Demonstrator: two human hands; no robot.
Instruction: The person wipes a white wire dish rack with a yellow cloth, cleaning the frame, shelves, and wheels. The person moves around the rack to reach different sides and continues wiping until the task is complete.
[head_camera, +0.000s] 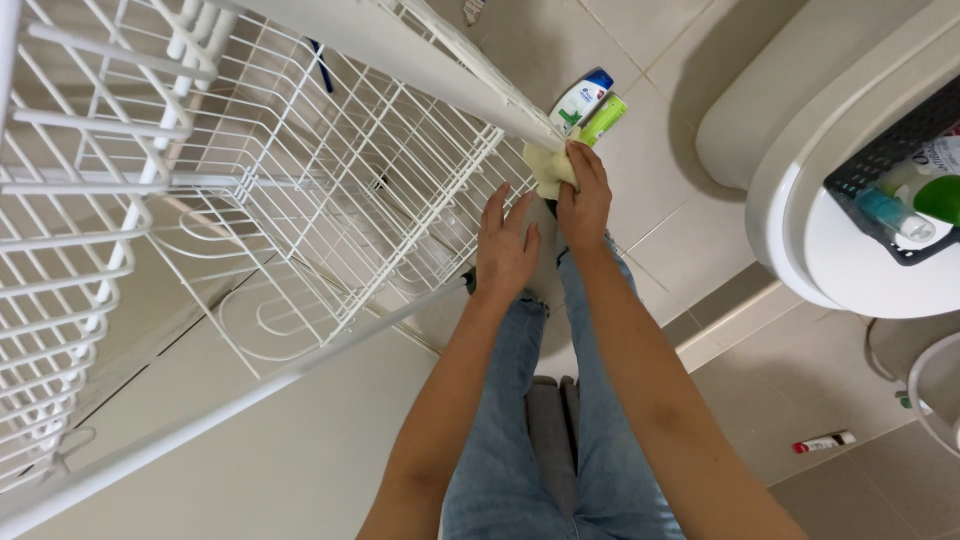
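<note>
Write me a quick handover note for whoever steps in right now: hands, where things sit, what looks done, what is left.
Right hand: closed on a pale yellow cloth, pressed against the lower end of the white rack's pole.
Left hand: open, fingers spread, by the wire shelf, holding nothing.
On the tiled floor beyond the rack: a white bottle and a green bottle. A small tube lies on the floor to the right.
Done: cannot tell how much has been wiped.
Left: likely the rest of the pole and the wire shelves.
</note>
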